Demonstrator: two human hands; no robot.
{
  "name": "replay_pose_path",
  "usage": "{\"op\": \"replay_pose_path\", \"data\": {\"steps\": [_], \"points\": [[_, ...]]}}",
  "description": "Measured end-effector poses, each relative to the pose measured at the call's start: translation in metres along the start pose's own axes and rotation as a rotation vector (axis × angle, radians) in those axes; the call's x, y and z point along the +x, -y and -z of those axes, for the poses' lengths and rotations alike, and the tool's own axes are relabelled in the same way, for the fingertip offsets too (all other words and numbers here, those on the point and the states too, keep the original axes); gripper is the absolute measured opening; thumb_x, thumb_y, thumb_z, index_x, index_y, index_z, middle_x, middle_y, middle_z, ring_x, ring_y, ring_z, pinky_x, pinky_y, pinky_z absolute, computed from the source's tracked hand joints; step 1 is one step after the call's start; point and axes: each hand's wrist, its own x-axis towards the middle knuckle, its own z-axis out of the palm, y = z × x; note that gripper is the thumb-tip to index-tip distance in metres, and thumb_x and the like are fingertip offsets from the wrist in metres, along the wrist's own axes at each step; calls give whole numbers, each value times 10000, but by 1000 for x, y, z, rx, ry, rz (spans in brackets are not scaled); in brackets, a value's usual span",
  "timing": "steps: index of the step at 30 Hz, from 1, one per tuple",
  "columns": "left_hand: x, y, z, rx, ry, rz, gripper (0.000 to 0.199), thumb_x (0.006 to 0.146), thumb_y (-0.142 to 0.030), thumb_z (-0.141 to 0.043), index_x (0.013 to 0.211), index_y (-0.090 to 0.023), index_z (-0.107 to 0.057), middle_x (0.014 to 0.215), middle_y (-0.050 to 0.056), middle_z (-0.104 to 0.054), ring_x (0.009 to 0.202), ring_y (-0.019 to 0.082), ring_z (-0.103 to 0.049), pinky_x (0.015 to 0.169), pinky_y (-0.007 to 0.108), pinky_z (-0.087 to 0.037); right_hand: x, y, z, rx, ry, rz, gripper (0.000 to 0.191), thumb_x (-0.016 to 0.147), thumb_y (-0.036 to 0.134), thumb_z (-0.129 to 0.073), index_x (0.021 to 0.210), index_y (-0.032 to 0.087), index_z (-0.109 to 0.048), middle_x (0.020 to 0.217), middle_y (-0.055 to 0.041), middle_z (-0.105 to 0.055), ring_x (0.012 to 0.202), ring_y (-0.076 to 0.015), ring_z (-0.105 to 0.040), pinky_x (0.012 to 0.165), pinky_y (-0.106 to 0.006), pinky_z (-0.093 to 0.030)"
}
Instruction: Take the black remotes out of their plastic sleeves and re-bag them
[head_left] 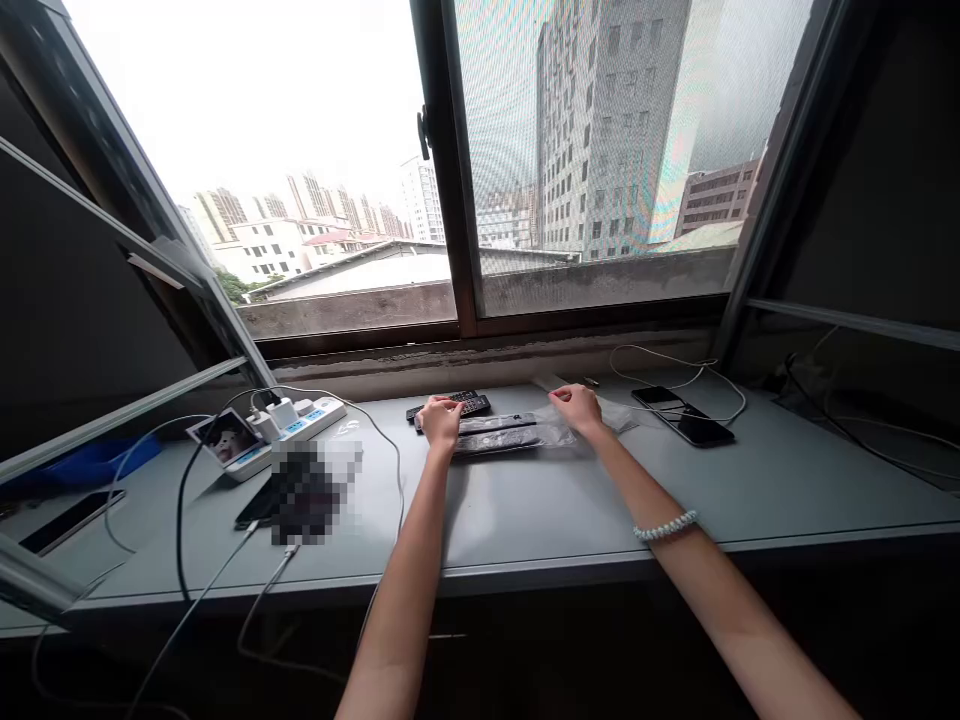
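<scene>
Two black remote controls (474, 404) lie at the back of the grey desk, just behind my left hand (440, 421). In front of them lie long dark items in clear plastic wrapping (499, 437); their kind is hard to make out. My left hand is closed at the left end of these wrapped items, its fingertips pinched together, and what they grip is mostly hidden. At the right end, my right hand (577, 406) pinches a thin clear plastic piece (549, 382). More crumpled clear plastic (613, 415) lies around and beneath that hand.
Phones (696, 424) with a white cable lie at the right. A white power strip (311, 425) with chargers, a photo card (223, 437) and a dark, pixelated item (307, 495) are at the left. Cables hang over the front edge (540, 564). A window stands behind.
</scene>
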Motion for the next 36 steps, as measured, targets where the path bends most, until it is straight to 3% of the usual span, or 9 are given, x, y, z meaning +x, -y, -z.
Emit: {"op": "replay_pose_path", "data": {"steps": [8,16,24,27,31,36], "points": [[2,-1,7,-31,-124,66,163,681,-395,-692,663,-233,-685,915,-1,-631,886,183,-578,887,359,-349,-3,2,-4,-34,48,5,178,747,295,-585,812,209,-727,807,-48,-692,777,-187,-623,624,-243,-427],[-5,-11,1,10,-94,-63,236,665,-431,-711,611,-208,-658,937,24,-626,859,197,-588,840,354,-405,-3,1,-2,-22,58,-6,178,737,294,-591,822,212,-724,804,-42,-693,770,-180,-623,640,-246,-432],[2,-2,-1,-74,-29,-136,267,861,-390,-491,839,-231,-704,1026,33,-648,973,198,-580,843,324,-431,-3,-1,-3,-9,66,3,167,733,273,-580,796,209,-720,812,-37,-698,760,-178,-625,628,-244,-438],[1,-5,-5,-43,63,-193,335,901,-390,-403,898,-232,-698,1039,34,-649,987,192,-579,846,308,-437,-3,-1,-4,-8,55,7,161,727,273,-588,791,209,-721,797,-36,-697,751,-176,-622,624,-241,-438],[-13,-19,-17,115,310,-378,366,911,-395,-361,1064,-222,-646,1176,46,-595,1086,193,-536,933,320,-398,-1,-3,-6,-13,45,52,147,694,271,-629,789,205,-719,791,-35,-692,759,-178,-617,642,-243,-442],[-32,-30,-29,340,536,-403,485,918,-446,-274,1340,-240,-395,1416,58,-373,1332,239,-266,1050,430,-262,0,-4,-7,9,39,154,178,700,330,-638,792,198,-716,835,-46,-683,784,-173,-609,695,-249,-444]]}}
